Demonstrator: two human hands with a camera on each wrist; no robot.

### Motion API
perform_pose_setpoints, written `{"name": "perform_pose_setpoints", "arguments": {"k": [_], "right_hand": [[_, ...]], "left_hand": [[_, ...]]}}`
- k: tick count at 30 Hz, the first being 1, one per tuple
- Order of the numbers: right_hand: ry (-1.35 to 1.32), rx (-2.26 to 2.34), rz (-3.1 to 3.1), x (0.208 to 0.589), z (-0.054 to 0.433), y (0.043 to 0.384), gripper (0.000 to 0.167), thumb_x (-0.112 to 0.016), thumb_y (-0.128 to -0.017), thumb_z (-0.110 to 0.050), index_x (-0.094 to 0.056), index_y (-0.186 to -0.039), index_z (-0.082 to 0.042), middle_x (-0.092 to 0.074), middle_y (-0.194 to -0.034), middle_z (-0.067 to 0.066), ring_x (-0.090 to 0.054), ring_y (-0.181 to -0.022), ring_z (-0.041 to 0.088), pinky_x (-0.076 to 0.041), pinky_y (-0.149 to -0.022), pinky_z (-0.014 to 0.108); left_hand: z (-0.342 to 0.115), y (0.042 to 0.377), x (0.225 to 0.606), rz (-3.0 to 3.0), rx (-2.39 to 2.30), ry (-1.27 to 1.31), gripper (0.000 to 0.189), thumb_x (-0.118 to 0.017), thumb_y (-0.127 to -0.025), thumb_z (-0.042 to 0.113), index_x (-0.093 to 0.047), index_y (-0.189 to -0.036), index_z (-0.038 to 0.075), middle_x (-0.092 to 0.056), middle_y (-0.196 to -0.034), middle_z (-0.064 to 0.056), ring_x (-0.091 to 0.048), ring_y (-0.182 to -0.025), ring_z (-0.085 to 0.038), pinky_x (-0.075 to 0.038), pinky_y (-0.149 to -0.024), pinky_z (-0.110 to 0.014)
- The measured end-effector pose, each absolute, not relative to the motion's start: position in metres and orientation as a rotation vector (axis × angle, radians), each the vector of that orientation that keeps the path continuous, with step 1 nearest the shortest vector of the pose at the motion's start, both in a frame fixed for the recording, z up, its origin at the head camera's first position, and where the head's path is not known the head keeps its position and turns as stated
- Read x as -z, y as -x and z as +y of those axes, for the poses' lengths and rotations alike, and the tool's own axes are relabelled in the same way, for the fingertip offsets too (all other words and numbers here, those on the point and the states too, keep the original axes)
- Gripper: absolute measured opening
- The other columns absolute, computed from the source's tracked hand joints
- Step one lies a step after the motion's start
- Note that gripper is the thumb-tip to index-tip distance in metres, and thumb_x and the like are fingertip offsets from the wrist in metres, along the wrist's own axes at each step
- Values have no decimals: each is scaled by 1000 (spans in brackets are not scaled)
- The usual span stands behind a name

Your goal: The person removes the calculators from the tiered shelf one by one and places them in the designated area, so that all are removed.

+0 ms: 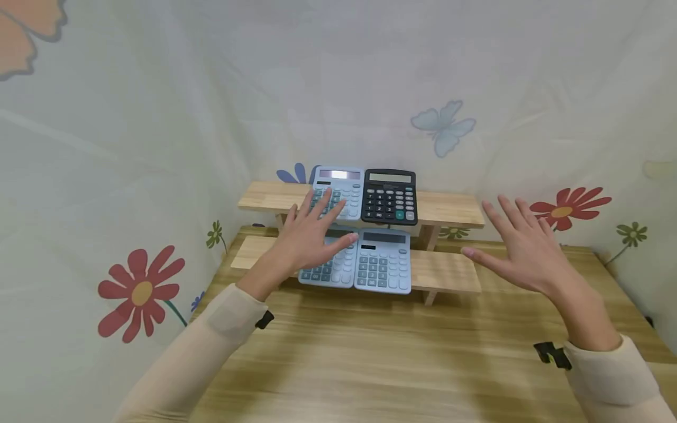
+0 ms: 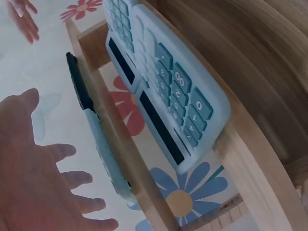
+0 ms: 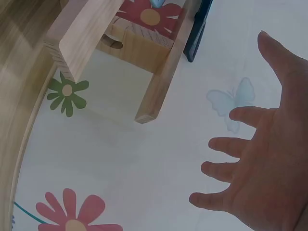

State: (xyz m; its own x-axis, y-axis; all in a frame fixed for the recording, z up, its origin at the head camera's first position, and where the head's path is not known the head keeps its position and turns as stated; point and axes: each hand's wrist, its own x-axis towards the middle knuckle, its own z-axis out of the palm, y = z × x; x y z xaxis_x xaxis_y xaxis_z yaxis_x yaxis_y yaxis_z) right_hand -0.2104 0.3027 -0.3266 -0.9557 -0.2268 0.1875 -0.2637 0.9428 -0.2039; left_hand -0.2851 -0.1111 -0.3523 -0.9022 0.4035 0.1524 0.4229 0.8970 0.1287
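Observation:
My left hand point(image 1: 304, 238), fingers spread and holding nothing, overlaps the light blue calculators on the left of the rack in the head view. Off to the right of the rack is my right hand point(image 1: 529, 252), also spread and holding nothing. On the upper shelf a light blue calculator point(image 1: 353, 197) leans beside a black calculator point(image 1: 390, 197). Two more light blue calculators stand side by side on the lower shelf, the right one point(image 1: 383, 261) in full sight and the left one point(image 1: 338, 273) partly hidden by my left hand. The left wrist view shows the lower light blue calculator point(image 2: 180, 91) close up.
The two-tier wooden rack point(image 1: 449, 273) stands toward the back of a wood-grain table point(image 1: 338, 352). Behind and beside it hangs a pale cloth point(image 1: 338, 76) printed with flowers and butterflies. Each sleeve has a small black piece at the cuff.

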Motion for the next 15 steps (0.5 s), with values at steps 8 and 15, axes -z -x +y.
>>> {"name": "perform_pose_setpoints", "arguments": {"k": [8,15], "right_hand": [[-449,-366,-2856,312,292,184,110,-73,-93,-63,-13,-172,-17,-5,-177,19,2,-162,46,-3,-123,76],[-532,-481,-2680,306,265,157,100,-81,-93,-49,-27,-170,-18,-34,-167,23,-33,-149,52,-32,-111,77]], "left_hand": [[-102,253,328,-2902,231,739,96,-32,-93,91,-17,-171,38,0,-179,1,10,-163,-34,-4,-128,-67],[-124,231,312,-2727,355,1023,93,-58,-96,76,-23,-171,33,-6,-179,5,2,-164,-31,-14,-128,-65]]}}
